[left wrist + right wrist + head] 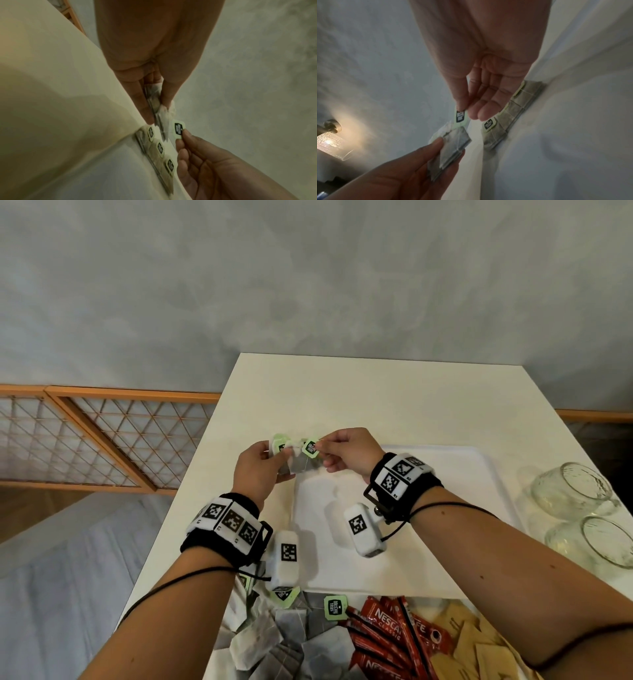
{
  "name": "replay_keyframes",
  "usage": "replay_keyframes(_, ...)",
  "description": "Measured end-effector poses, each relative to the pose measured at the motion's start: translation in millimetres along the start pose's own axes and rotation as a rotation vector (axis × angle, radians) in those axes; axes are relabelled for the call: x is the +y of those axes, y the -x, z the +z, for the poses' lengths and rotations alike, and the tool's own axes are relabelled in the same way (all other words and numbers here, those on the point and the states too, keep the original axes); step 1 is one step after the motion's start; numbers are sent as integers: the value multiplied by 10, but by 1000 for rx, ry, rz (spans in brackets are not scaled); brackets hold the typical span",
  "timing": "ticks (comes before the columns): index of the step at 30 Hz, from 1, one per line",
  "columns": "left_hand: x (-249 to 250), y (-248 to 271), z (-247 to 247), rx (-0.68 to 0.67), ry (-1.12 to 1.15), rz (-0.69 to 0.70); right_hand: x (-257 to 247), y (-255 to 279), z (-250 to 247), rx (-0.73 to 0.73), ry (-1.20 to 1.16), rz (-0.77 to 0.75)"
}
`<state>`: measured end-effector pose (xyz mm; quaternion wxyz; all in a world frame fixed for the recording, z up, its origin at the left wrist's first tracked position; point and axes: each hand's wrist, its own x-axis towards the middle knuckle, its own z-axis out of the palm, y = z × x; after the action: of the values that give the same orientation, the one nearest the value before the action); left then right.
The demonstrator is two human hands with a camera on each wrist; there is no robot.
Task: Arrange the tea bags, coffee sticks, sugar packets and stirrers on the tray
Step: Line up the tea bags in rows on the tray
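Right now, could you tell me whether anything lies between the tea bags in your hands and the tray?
Nothing visible does. The left hand grips the tea bags and the right hand pinches a green tag, above the tray corner beside a row of tea bags already laid.

A white table (376, 405) stands against a mottled grey wall (308, 275). Left of the table runs an orange-framed lattice railing (102, 440), with pale floor (61, 594) below it. A lit glass wall lamp (329, 142) glows on the wall.
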<state>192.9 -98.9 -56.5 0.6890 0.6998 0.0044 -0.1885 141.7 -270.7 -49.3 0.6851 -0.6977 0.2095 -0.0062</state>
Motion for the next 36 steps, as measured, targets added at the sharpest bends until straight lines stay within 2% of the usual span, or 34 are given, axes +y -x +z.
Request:
replay_keyframes(3,-7,20,-9,-74,-30,-40,-7,-31,14,-27,58,-42)
replay_keyframes(9,28,29,52,-95,-69,-79,-31,-51,-16,-18,211,-112)
replay_keyframes(13,30,43,104,-130,-78,-62,-55,-50,-40,-77,204,-105)
replay_keyframes(16,17,23,76,-74,-69,-45,-90,-81,-98,-33,164,-97)
replay_keyframes(19,22,-41,-24,67,-77,-13,-81,-129,-127,14,136,-66)
replay_keyframes(23,31,-86,-98,140,-48,-37,15,-139,2,-48,178,14)
replay_keyframes(28,43,-28,-43,68,-24,-72,69,-190,162,57,243,44)
replay_keyframes(32,27,62,1,-54,4,-52,43,-184,151,193,301,-103)
replay_keyframes(34,12,87,39,-79,12,-20,5,-123,135,170,230,-113)
replay_keyframes(36,-2,107,94,-74,17,11,-8,-40,123,52,170,-62)
